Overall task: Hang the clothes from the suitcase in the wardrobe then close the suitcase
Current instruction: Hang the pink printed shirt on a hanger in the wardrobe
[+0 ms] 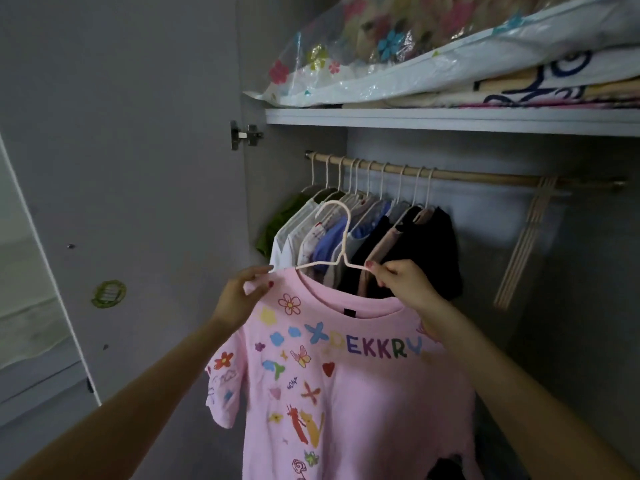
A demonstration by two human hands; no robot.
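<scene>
The head view looks into an open wardrobe. In the middle of the frame, a person holds up a pink shirt (332,368) with bright flowers and letters on it. The shirt is on a white hanger (337,237).

The left hand (242,296) is at the shirt's left shoulder. Its thumb and fingers pinch the cloth there, at the end of the hanger arm. The right hand (401,282) is at the other side of the neck. Its fingers curl round the hanger's right arm and hold it tight.

The hanger's hook sticks up between the two hands. The open side of the hook faces left. The hanger lies left to right, in line with the rail.

The wooden rail (485,176) runs across the upper middle of the frame, above and behind the hook. More clothes (363,237) hang on its left part. The right part of the rail is bare but for a bunch of empty hangers (530,237) near the right end. The bare part lies up and to the right of the hook, on the right hand's side.

So the hook likely has to go up and over the rail there. The suitcase is not in the picture.
</scene>
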